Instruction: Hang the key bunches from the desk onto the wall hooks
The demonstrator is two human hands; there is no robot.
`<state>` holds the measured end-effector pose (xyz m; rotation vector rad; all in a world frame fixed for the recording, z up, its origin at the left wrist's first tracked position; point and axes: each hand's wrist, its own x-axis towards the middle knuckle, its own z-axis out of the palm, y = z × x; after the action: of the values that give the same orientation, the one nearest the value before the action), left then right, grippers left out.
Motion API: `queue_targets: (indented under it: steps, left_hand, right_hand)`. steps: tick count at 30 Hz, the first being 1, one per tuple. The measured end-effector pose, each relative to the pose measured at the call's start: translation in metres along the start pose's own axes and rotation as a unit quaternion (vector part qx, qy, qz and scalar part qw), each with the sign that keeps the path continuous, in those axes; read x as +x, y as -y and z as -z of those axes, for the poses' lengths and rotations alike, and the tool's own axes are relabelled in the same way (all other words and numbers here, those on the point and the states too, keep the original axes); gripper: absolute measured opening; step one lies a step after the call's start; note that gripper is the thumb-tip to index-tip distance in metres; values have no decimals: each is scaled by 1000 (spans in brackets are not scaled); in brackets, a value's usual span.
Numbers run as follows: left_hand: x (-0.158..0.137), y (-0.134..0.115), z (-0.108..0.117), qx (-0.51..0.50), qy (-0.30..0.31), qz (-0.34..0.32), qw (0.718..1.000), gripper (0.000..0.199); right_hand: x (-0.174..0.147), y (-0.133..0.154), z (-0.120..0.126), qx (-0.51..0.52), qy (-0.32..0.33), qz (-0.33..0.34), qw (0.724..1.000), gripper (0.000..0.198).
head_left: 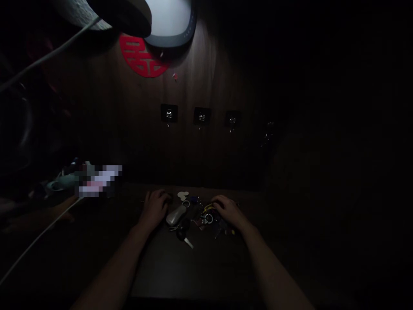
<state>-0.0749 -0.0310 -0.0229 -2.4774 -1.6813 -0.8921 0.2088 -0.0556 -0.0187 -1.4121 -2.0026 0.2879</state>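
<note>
In dim light, my left hand (pixel 156 206) rests on the dark tabletop, left of a scatter of keys and small things. Its fingers are bent and slightly apart, with something dark by the fingertips that I cannot make out. My right hand (pixel 228 210) lies at the scatter's right side, fingers curved and apart beside a yellow item (pixel 208 208). Between the hands are a grey rounded fob (pixel 176 215), a black-headed key (pixel 188 243), a key ring (pixel 208 218), pale round discs (pixel 182 195) and a small blue thing (pixel 194 199).
Several black hooks (pixel 169 113) are on the dark wooden panel, below a red round paper-cut (pixel 142 58). A lamp-like white object (pixel 171 19) hangs above. At left, another person's hand (pixel 64 211) is near a pixelated bright object (pixel 100 181) with a white cable (pixel 41 234).
</note>
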Motion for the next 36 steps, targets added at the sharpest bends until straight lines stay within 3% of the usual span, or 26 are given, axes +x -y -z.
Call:
queue_targets:
  steps: [3,5,10,15,20,25,30,36]
  left_hand:
    - [1,-9,1,-45,-44,-47,997,33]
    - [-1,-17,-1,-89,-38,-101,990,32]
    - [-7,-33,-8,-147,82,-186,968,29]
    - [-6,-33,-2,-150,123,-170,966,23]
    - [-3,-31,3,-114,118,-148,975,30]
    - [-2,-30,7,-45,102,-87,990,39]
    - [-2,-32,10,-36,55,-98,993,28]
    - [-3,-38,5,-83,-27,-132,987,19]
  right_hand:
    - [0,-4,0,-3,-2,4,1000,26]
    - [0,-6,0,-9,3,5,1000,28]
    - [1,-4,2,-24,21,-1,1000,28]
    - [-1,3,6,-24,26,-19,999,28]
    - [-1,14,4,-42,8,-30,999,22]
    - [1,25,0,-94,0,-25,995,24]
    - [2,36,-6,-92,-11,2,996,32]
    - [6,42,-20,-84,42,30,995,36]
